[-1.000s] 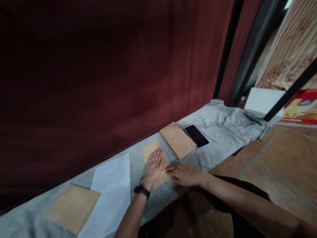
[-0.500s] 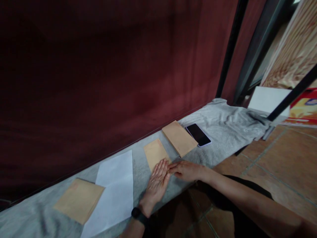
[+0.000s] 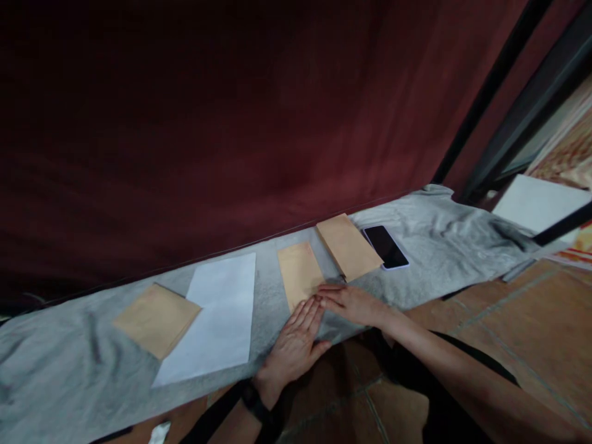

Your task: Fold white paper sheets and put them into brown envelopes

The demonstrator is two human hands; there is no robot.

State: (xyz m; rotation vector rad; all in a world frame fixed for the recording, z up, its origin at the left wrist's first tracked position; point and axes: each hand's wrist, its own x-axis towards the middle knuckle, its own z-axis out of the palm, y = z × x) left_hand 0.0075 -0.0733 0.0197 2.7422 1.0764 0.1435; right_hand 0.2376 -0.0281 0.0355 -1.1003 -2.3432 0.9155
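Note:
A single brown envelope [image 3: 300, 271] lies flat on the grey cloth, its near end under my fingers. My left hand [image 3: 296, 345], a dark band at its wrist, rests palm down there, fingers stretched and thumb apart. Against its fingertips my right hand [image 3: 351, 303] lies on the envelope's near right corner, fingers extended. Just right of that envelope is a thicker brown stack [image 3: 349, 246], with a dark-screened phone [image 3: 386, 246] beside it. On the left, a white paper sheet [image 3: 222, 314] is partly covered by another brown envelope pile [image 3: 157, 319].
The grey cloth [image 3: 60, 364] covers a long narrow bench along a dark red curtain [image 3: 231, 135]. Black poles and a white box [image 3: 539, 203] stand at the right. Brown floor tiles [image 3: 546, 320] show below the bench.
The view has shifted, so the bench sits differently in it. My right hand has moved forward over the envelope's corner, and my left thumb has spread away from its fingers.

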